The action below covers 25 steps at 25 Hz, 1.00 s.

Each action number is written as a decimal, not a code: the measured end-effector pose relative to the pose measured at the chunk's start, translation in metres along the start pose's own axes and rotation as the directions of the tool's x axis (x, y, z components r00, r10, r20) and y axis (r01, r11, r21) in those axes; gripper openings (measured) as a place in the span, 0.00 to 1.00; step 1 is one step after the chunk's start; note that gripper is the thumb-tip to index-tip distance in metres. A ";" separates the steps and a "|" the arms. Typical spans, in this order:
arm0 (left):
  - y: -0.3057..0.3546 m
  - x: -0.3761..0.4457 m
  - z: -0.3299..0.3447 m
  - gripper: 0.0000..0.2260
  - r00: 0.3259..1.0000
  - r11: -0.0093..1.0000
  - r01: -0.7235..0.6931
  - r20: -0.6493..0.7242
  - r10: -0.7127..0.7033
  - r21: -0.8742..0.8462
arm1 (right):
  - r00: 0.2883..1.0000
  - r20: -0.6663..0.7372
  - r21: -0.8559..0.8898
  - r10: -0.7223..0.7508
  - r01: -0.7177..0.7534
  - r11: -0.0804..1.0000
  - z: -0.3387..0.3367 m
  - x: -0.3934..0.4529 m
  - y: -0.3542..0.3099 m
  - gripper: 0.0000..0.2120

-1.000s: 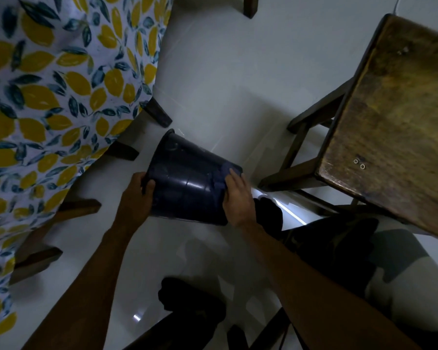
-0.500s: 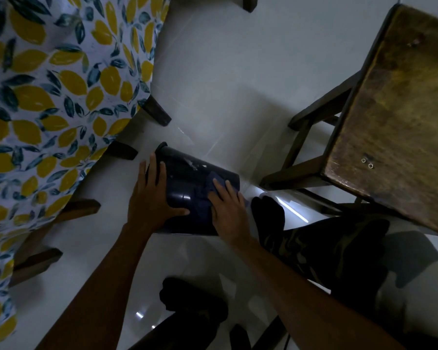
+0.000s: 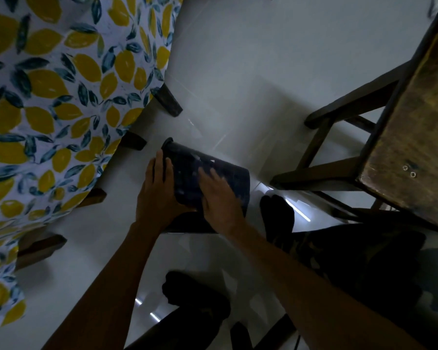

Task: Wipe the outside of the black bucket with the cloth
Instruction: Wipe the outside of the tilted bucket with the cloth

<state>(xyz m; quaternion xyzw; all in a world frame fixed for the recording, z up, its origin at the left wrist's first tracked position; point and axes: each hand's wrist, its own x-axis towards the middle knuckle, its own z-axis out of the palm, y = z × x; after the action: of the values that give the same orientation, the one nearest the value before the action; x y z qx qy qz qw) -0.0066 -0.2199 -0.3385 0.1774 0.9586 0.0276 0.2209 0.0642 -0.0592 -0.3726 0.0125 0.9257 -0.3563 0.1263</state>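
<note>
The black bucket [image 3: 234,176] lies tilted on its side on the white floor, rim pointing up and left. My left hand [image 3: 156,195] grips its left side, fingers reaching up toward the rim. My right hand [image 3: 219,198] lies flat on the upper wall and presses a dark blue cloth [image 3: 187,184] against it. The cloth is hard to tell from the bucket in the dim light; most of it shows to the left of my right fingers.
A table with a lemon-print tablecloth [image 3: 61,97] fills the left, with dark wooden legs [image 3: 168,103] near the bucket. A wooden stool [image 3: 402,137] stands on the right. My feet in dark socks [image 3: 278,215] rest just right of and below the bucket.
My right hand has slid the cloth leftward across the bucket's wall. My left hand has moved up from the lower edge to the side near the rim.
</note>
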 end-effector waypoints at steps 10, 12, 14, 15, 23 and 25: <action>-0.003 -0.022 0.014 0.64 0.997 0.996 0.035 -0.062 -0.040 -0.086 | 0.943 0.146 0.161 0.298 -0.320 0.934 -0.007 0.102 -0.004 0.14; -0.001 -0.028 0.014 0.64 0.995 0.989 0.066 -0.072 -0.075 -0.131 | 0.991 0.038 0.125 0.129 -0.133 0.983 0.005 0.054 -0.009 0.17; 0.000 -0.030 0.014 0.62 0.993 0.989 0.059 -0.097 -0.072 -0.135 | 0.993 0.072 0.015 -0.094 0.093 0.996 0.006 -0.001 -0.016 0.31; 0.000 -0.030 0.014 0.61 0.993 0.990 0.047 -0.103 -0.061 -0.131 | 0.984 0.076 -0.032 -0.159 0.162 0.986 0.007 -0.014 -0.015 0.35; 0.003 -0.016 0.007 0.56 0.992 0.982 0.035 -0.111 -0.056 -0.184 | 0.988 0.137 -0.038 0.076 -0.071 0.997 0.014 0.078 -0.040 0.25; 0.004 -0.014 0.008 0.40 0.981 0.981 0.010 -0.187 -0.047 -0.196 | 0.989 0.105 -0.050 -0.105 0.111 0.993 0.013 0.034 -0.043 0.26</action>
<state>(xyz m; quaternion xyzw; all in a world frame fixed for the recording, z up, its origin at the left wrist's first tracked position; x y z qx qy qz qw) 0.0104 -0.2210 -0.3393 0.1379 0.9705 0.1344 0.1448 0.0296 -0.1022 -0.3621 -0.0593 0.9268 -0.3371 0.1545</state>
